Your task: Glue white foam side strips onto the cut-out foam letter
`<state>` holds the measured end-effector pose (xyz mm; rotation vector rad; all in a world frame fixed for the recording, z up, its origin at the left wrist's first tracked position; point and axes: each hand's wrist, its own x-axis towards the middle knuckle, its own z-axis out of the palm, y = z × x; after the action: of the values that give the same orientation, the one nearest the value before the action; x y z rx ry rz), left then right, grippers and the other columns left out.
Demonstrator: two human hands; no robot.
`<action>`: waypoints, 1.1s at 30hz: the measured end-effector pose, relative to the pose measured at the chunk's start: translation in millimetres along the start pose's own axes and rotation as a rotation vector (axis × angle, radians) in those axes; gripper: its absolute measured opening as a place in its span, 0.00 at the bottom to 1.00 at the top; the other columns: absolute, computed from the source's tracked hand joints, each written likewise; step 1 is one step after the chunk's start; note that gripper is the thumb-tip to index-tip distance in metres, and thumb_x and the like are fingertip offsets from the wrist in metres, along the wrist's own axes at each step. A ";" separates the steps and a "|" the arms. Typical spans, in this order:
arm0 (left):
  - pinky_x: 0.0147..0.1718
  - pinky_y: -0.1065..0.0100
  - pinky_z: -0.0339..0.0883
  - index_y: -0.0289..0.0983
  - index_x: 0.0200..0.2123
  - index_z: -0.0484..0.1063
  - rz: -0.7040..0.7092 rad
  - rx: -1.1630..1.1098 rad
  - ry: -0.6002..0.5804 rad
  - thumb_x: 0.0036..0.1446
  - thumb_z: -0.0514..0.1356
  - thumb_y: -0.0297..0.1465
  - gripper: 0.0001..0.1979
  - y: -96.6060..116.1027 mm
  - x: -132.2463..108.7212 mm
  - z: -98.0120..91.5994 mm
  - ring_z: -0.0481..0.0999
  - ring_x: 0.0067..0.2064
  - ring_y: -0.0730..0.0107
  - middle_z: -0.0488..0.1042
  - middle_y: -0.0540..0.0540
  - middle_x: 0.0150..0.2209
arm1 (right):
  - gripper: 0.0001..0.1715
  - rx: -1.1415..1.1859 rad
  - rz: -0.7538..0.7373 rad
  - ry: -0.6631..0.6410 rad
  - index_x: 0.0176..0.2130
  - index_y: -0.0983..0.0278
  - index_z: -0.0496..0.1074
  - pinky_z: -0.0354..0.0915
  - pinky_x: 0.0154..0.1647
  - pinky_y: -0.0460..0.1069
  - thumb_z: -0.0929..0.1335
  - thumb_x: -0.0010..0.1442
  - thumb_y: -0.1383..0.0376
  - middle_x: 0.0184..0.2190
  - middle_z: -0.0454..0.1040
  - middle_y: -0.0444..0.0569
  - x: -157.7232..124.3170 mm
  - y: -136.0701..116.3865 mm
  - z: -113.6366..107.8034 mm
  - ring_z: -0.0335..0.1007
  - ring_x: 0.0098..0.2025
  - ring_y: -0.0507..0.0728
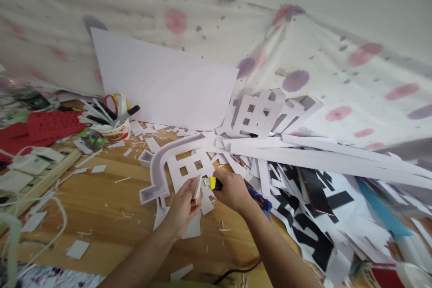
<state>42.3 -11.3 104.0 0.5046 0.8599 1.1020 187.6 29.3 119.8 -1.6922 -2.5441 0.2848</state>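
Observation:
Near the middle of the bench, my left hand (185, 203) pinches a small white board piece (198, 187) upright between thumb and fingers. My right hand (232, 189) is closed round a yellow-and-black utility knife (212, 183), its blade end pointing left, close beside the piece; whether it touches cannot be made out. Behind both hands lies a flat white cut-out panel (175, 166) with square openings. A curved white channel-shaped form (158, 166) stands along its left side. Just right of my right wrist lies a blue tool (259, 199), apparently a glue gun, partly hidden by the hand.
White offcuts are strewn over the wooden table (114, 216). A tub (118, 132) of tools and a power strip (40, 180) stand left. A large white sheet (165, 85) leans behind. Long white strips (303, 157), a phone (315, 191) and printed paper (351, 216) lie right.

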 end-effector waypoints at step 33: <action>0.38 0.66 0.66 0.39 0.30 0.73 0.309 0.746 0.160 0.39 0.64 0.44 0.17 34.4 16.4 -71.5 0.72 0.40 0.63 0.74 0.44 0.38 | 0.14 0.206 0.251 0.146 0.44 0.64 0.67 0.60 0.47 0.54 0.65 0.56 0.64 0.42 0.70 0.54 -35.2 4.5 71.3 0.65 0.46 0.61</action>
<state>-31.6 13.4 81.4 1.2105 1.3707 1.0863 193.8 -9.6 50.5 -1.8737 -2.1212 0.4060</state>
